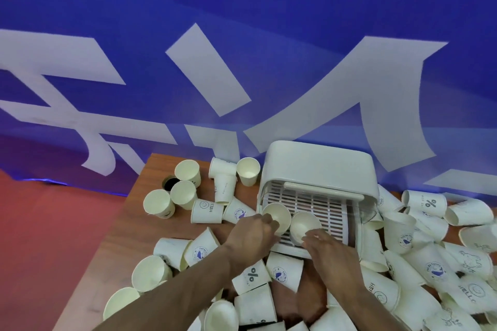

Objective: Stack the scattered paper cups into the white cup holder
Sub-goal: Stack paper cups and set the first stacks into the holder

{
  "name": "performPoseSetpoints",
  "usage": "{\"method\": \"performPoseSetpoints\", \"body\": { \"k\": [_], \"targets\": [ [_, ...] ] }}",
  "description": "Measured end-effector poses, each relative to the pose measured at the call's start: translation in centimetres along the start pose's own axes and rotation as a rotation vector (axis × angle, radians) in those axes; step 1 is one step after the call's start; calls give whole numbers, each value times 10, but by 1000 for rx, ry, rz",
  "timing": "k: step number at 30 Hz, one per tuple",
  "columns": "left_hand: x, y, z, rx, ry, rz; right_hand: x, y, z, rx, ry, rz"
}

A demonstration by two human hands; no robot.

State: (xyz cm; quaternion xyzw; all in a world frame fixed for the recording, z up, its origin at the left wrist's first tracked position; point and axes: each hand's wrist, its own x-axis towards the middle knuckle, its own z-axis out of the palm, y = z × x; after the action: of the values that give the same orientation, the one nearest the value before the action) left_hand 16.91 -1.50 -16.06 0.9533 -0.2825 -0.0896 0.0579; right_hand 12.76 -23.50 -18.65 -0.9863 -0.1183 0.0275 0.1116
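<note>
White plastic forms the cup holder (317, 166), a rounded box with a slotted white rack (322, 207) sloping out of its open front. It stands towards the far right of the brown wooden desk (129, 226), just in front of a blue banner (242, 21) with large white lettering. Two cups lie on the rack side by side, mouths facing the camera. The left hand (252, 234) has its fingers grasping the near rim of a cream paper cup (278, 213). The right hand (328, 252) has its fingers curled over the near edge of a second cream paper cup (302, 223), which touches the first. Scattered paper cups (208, 211), some plain and some printed with "HELLO", a percent sign or a blue round logo, lie on their sides or stand upright all around. They crowd against the holder's right side and its front edge, and pile under both forearms. A red floor (40, 236) shows to the left of the desk.
</note>
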Motion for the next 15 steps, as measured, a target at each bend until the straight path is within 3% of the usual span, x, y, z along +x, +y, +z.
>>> {"method": "performPoseSetpoints", "body": {
  "k": [3, 6, 9, 15],
  "targets": [
    [-23, -15, -9, -49, 98, 88, -11, -6, 2, 165, 137, -87],
    [-53, -46, -17, -25, 152, 122, -13, -28, 10, 177, 114, -304],
    [-87, -87, -23, 35, 139, 13, 7, -72, 10, 178, 22, -424],
    [-143, -162, -29, 67, 103, -287, 66, -162, 17, 185, -86, -352]
  ]
}}
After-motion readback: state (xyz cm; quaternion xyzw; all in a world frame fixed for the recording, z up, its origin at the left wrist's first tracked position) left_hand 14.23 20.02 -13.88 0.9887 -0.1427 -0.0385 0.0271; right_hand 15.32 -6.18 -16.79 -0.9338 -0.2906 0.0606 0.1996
